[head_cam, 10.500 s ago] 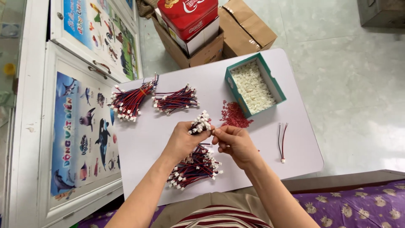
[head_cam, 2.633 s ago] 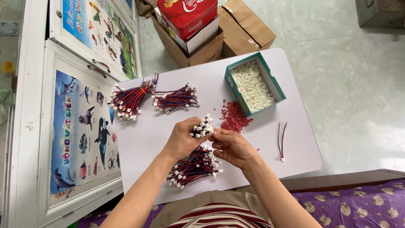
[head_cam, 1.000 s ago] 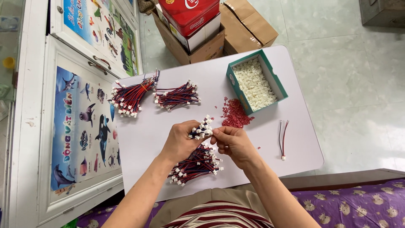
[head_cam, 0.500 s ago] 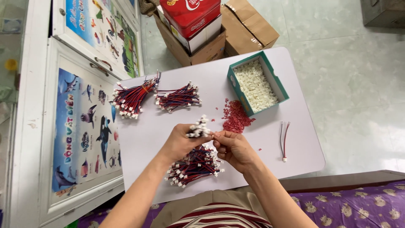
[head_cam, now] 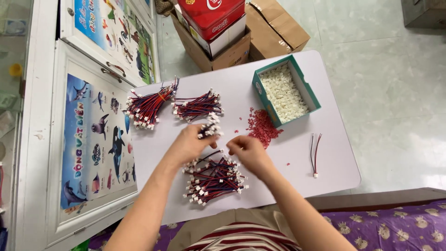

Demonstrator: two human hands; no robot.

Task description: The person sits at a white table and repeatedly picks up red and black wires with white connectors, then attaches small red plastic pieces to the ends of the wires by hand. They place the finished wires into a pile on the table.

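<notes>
Wire bundle (head_cam: 210, 128) with white plugs sits clenched in the left hand (head_cam: 189, 145); right hand (head_cam: 245, 151), fingertips pinched together, hovers just beside it.

Right hand (head_cam: 245, 149) now off bundle (head_cam: 210, 127)

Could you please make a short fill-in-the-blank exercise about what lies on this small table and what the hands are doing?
1. The left hand holds a bunch of wires with ____ connectors.
2. The green box is filled with small ____ parts.
3. Beside the box lies a little heap of ____ pieces.
4. The right hand is above the ____ pile of wires.

Missing words: white; white; red; loose
</notes>
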